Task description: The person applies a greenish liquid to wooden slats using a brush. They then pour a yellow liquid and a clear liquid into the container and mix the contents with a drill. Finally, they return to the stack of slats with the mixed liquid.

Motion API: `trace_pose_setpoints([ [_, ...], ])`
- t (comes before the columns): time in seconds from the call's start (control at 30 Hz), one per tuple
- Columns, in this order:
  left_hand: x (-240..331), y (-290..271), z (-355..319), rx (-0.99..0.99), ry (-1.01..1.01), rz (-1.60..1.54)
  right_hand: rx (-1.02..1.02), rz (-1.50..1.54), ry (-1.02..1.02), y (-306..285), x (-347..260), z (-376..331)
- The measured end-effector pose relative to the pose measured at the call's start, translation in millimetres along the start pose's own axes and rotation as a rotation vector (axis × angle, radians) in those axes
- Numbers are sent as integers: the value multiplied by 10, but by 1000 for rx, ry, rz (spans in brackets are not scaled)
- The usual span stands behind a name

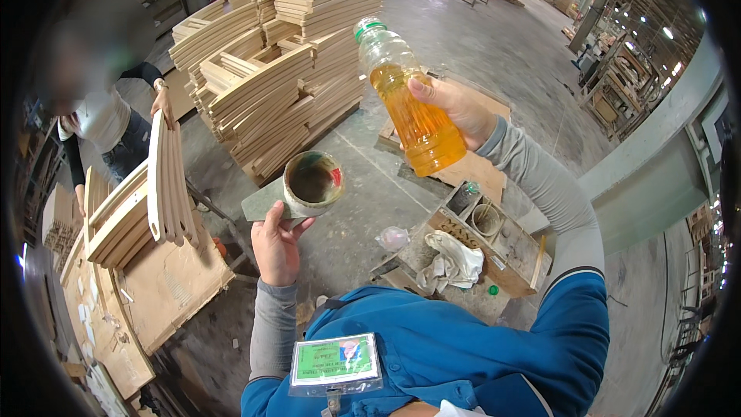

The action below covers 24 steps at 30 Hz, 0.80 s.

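Note:
My left hand [279, 243] is closed on a stained round cup [340, 194] and a flat grey-green piece [262, 202] beside it. Whether the two are joined, I cannot tell. The cup's mouth faces me, dark inside, with a red patch on the wall. Up and to the right, my right hand [455, 108] grips a clear plastic bottle [413, 116], tilted with its neck toward the upper left. Orange liquid fills its lower part, and a green ring circles the neck. The bottle is apart from the cup.
A worn wooden box [509, 266] holds another cup [486, 220] and a white cloth [451, 259]; a green cap [493, 290] lies near its edge. Stacked curved wooden parts [270, 100] stand ahead. At left, a co-worker [104, 120] handles wooden slats [166, 185] over a table [181, 286].

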<state>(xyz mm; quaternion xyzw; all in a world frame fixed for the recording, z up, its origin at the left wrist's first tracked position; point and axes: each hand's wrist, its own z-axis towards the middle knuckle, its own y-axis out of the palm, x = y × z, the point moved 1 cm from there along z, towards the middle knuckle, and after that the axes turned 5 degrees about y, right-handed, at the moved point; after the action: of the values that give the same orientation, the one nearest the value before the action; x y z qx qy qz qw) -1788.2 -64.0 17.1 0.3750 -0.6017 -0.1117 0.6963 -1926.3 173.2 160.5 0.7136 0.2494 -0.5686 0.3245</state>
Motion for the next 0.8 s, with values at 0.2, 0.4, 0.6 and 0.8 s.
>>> trace_pose_setpoints([
  [0.2,-33,25,76,-33,-22,10,15,196,-77,-98,241,4],
  [0.4,-72,41,94,-45,-27,9,9,416,30,-221,372,-2],
  [0.6,-69,12,90,-31,-28,15,63,314,-93,-128,326,-38],
  [0.8,-43,-12,73,-46,-14,8,275,-170,-190,-204,119,39],
])
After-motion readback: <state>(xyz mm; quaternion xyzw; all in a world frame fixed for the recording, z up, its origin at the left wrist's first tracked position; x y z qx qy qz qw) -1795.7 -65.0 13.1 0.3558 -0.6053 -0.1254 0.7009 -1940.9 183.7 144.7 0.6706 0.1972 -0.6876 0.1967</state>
